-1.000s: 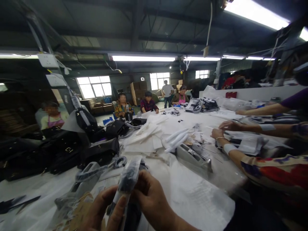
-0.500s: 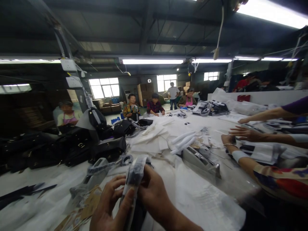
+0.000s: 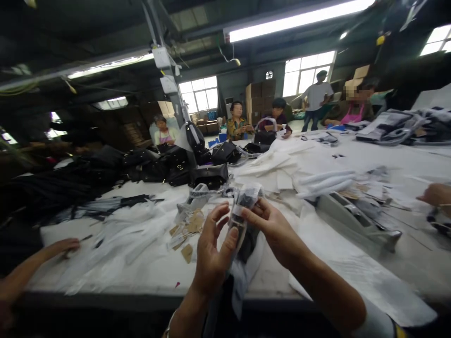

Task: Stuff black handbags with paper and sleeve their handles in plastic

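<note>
While the right hand (image 3: pixel 273 223) pinches the upper part of a plastic-wrapped dark strap (image 3: pixel 251 192), the left hand (image 3: pixel 213 256) has its thumb against the strap lower down, fingers half-curled beside it; cannot tell whether it grips. Strap is up in front of the person, over the near part of the white surface (image 3: pixel 275 284). Left of strap: brown tags (image 3: pixel 194 222), a grey tape dispenser (image 3: pixel 197 202) just behind them. Right of strap: another tape dispenser (image 3: pixel 334 213). Beyond strap: black bags (image 3: pixel 209 176). Far left of strap: a co-worker's hand (image 3: pixel 65 246).
</note>
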The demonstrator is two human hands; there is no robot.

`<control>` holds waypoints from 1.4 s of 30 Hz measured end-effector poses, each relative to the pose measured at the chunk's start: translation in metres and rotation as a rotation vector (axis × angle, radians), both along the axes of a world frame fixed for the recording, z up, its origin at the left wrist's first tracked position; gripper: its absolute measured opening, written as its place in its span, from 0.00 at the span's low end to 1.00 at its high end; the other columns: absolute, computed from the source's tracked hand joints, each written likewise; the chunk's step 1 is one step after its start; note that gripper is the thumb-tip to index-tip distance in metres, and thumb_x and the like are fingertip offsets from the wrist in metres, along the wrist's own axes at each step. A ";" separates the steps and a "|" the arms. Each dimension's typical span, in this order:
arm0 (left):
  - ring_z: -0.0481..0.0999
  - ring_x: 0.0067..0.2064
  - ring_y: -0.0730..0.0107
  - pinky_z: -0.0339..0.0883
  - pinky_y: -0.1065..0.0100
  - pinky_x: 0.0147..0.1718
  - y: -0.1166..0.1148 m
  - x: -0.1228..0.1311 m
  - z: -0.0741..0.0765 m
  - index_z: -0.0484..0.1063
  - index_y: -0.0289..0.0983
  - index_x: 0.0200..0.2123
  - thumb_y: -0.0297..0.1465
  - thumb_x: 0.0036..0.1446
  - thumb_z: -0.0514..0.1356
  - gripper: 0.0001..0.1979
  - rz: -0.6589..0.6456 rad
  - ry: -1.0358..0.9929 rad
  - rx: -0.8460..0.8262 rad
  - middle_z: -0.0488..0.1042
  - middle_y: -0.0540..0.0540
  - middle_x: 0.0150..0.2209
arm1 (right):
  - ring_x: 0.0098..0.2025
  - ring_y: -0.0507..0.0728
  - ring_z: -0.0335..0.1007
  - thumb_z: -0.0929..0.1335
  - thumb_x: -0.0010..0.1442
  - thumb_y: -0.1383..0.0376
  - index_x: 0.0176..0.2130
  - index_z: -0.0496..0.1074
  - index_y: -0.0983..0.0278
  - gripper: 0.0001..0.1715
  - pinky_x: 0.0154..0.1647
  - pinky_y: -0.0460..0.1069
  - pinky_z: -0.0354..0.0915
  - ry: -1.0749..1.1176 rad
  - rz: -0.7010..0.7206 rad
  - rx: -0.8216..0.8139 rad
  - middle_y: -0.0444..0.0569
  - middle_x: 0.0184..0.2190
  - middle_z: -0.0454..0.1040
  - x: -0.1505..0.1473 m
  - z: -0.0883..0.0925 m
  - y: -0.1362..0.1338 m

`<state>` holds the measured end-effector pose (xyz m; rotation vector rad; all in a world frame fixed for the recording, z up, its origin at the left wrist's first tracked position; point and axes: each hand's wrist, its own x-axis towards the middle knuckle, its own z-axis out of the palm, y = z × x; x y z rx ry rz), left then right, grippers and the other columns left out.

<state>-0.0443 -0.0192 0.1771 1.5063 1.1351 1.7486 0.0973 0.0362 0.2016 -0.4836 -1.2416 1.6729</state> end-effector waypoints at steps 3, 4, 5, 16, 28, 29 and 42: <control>0.62 0.65 0.51 0.60 0.53 0.62 -0.020 -0.002 -0.028 0.61 0.44 0.63 0.37 0.64 0.61 0.26 0.217 0.211 0.053 0.61 0.41 0.65 | 0.53 0.60 0.74 0.77 0.55 0.58 0.51 0.71 0.62 0.27 0.56 0.52 0.67 -0.024 -0.044 0.011 0.52 0.49 0.78 -0.005 0.001 0.012; 0.61 0.66 0.52 0.58 0.53 0.63 -0.025 -0.002 -0.039 0.59 0.45 0.65 0.37 0.63 0.61 0.28 0.274 0.292 0.036 0.61 0.42 0.66 | 0.53 0.59 0.74 0.77 0.54 0.58 0.51 0.72 0.62 0.27 0.56 0.51 0.67 -0.027 -0.063 0.010 0.52 0.49 0.79 -0.006 0.002 0.017; 0.61 0.66 0.52 0.58 0.52 0.63 -0.029 0.000 -0.049 0.57 0.45 0.66 0.36 0.63 0.61 0.30 0.295 0.356 0.009 0.61 0.42 0.66 | 0.53 0.60 0.74 0.78 0.53 0.58 0.50 0.72 0.63 0.28 0.56 0.51 0.67 -0.028 -0.077 0.007 0.52 0.49 0.79 -0.009 0.005 0.022; 0.73 0.57 0.61 0.69 0.61 0.56 -0.005 -0.006 -0.085 0.63 0.43 0.63 0.39 0.68 0.55 0.23 0.120 0.250 -0.007 0.72 0.43 0.59 | 0.52 0.60 0.75 0.76 0.54 0.54 0.45 0.78 0.60 0.20 0.61 0.54 0.67 -0.197 -0.228 0.086 0.48 0.48 0.79 0.007 0.008 0.071; 0.77 0.46 0.62 0.70 0.53 0.50 0.079 -0.160 -0.128 0.75 0.35 0.41 0.34 0.64 0.61 0.08 0.434 0.658 -0.533 0.77 0.44 0.43 | 0.62 0.62 0.66 0.75 0.57 0.53 0.57 0.72 0.54 0.30 0.68 0.59 0.57 -0.412 -0.264 0.083 0.48 0.57 0.74 0.045 -0.038 0.074; 0.76 0.47 0.62 0.70 0.53 0.50 0.084 -0.162 -0.130 0.75 0.34 0.41 0.36 0.64 0.61 0.10 0.432 0.689 -0.563 0.77 0.44 0.43 | 0.62 0.62 0.66 0.75 0.55 0.53 0.57 0.72 0.54 0.30 0.68 0.59 0.57 -0.425 -0.286 0.095 0.48 0.56 0.75 0.047 -0.039 0.071; 0.76 0.46 0.62 0.74 0.56 0.45 0.134 -0.162 -0.137 0.71 0.34 0.50 0.37 0.64 0.61 0.15 0.372 0.646 -0.741 0.73 0.42 0.48 | 0.50 0.68 0.76 0.72 0.54 0.44 0.48 0.80 0.56 0.27 0.60 0.63 0.65 -0.643 -0.286 0.197 0.51 0.43 0.81 0.064 -0.045 0.025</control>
